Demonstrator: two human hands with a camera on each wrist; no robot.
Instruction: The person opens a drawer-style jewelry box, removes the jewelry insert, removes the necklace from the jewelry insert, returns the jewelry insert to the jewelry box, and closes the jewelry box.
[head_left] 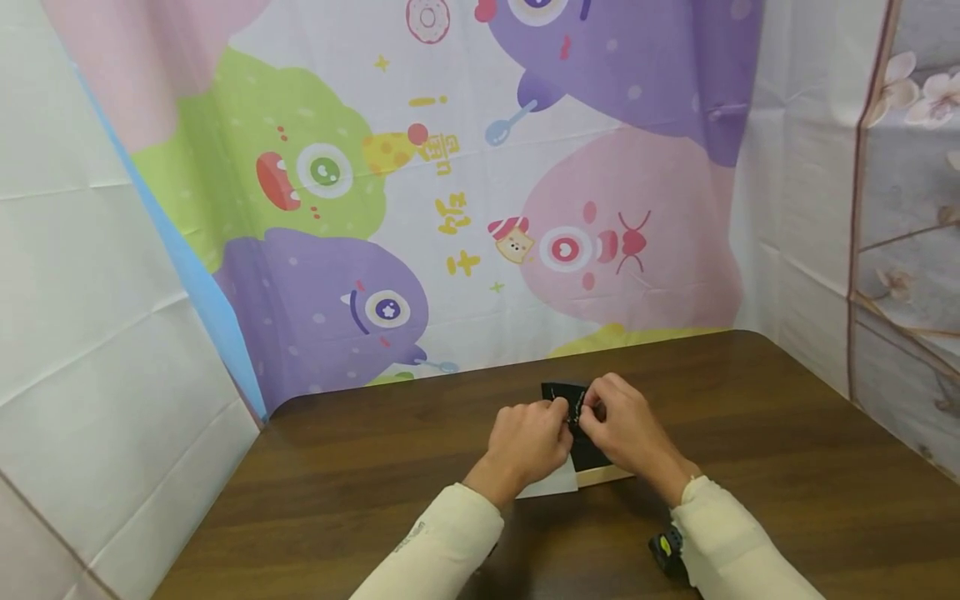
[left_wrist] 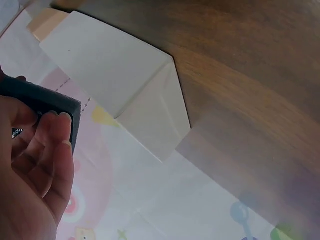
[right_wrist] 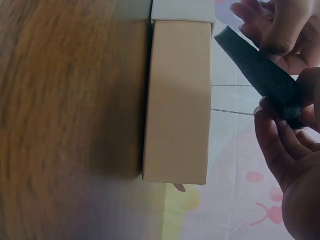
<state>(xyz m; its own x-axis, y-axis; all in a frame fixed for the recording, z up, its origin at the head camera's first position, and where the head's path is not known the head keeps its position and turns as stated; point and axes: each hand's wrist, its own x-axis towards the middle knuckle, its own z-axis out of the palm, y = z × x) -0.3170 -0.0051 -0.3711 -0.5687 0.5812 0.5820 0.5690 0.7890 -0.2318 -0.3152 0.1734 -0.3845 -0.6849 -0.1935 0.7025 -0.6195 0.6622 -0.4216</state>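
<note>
A black foam pad [head_left: 564,390] is held up between both hands, with a thin chain on its face; in the right wrist view the pad [right_wrist: 257,67] is seen edge-on. The left hand [head_left: 528,437] pinches it from the left with curled fingers, and in the left wrist view that hand [left_wrist: 37,170] covers part of the pad [left_wrist: 60,100]. The right hand [head_left: 626,425] pinches at its right side. Two fine chains [right_wrist: 232,111] hang between the pad and a tan box [right_wrist: 177,100]. Beneath the hands lies this box [head_left: 606,476], black inside, beside a white sleeve [head_left: 551,482].
The brown wooden table [head_left: 360,467] carries the box. A black device with a yellow-green mark [head_left: 665,546] is at the right forearm. Behind the table hangs a cartoon-print cloth [head_left: 465,317], with pale cloth walls at both sides.
</note>
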